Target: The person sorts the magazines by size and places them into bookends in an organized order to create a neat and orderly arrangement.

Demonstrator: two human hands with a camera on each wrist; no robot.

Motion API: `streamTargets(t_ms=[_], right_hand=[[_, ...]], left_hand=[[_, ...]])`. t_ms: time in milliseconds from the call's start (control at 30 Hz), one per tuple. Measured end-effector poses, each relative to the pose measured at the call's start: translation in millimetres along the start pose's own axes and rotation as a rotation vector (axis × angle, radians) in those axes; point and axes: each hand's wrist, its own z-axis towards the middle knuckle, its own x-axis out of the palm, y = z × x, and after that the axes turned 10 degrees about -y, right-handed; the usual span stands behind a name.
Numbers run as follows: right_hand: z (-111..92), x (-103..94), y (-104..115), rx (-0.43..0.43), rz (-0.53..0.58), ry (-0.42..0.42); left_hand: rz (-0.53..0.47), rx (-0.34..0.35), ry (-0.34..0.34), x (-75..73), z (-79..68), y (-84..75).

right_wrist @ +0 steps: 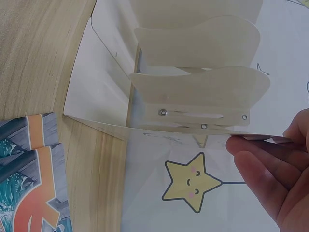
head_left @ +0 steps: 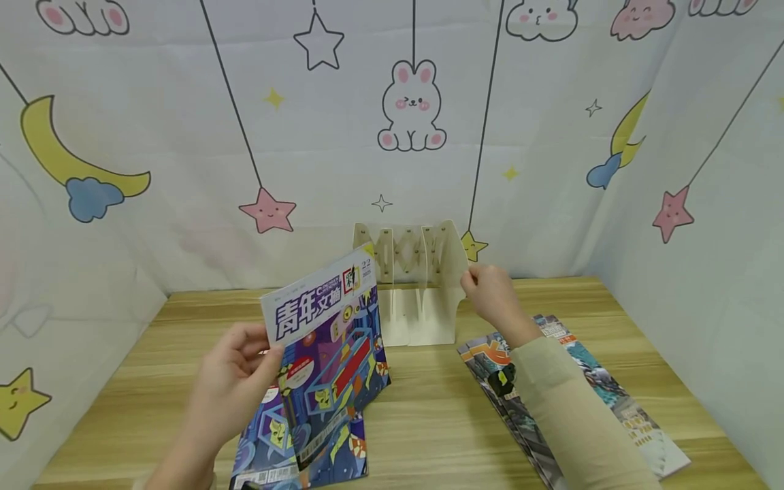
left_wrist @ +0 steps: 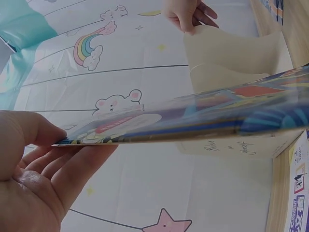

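My left hand (head_left: pixel 229 388) pinches a purple-and-blue magazine (head_left: pixel 333 340) by its left edge, thumb in front and fingers behind. The magazine is raised and tilted, and overlaps the left side of a cream metal bookend rack (head_left: pixel 439 320). Seen edge-on in the left wrist view, the same magazine (left_wrist: pixel 203 116) extends from my thumb and fingers. At the rack's right end my right hand (head_left: pixel 495 299) grips the outer edge of the end panel, and the right wrist view shows the fingers (right_wrist: pixel 263 179) on that edge. Upright dividers (right_wrist: pixel 198 89) stand inside the rack.
More magazines with matching covers (head_left: pixel 263 442) lie on the wooden table (head_left: pixel 422 408) below the raised one. Overlapping magazines (head_left: pixel 603 388) lie at the right, partly hidden by my right sleeve (head_left: pixel 569 408). A white printed cloth (head_left: pixel 331 150) hangs behind the table.
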Motion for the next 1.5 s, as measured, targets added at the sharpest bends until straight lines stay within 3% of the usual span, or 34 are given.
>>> streamTargets(t_ms=[700,1333,1500], right_hand=[[0.2,1.4,-2.0,0.015,-0.004,-0.001],[-0.2,2.4,-1.5,0.001,-0.015,-0.025],[-0.8,2.3,-1.2,-0.006,-0.017,-0.035]], left_hand=[[-0.134,-0.001,-0.097,24.6,2.0,1.8],[-0.127,0.020,-0.167,48.3,8.5,11.4],[-0.130,0.066,-0.179,53.3,10.7,14.5]])
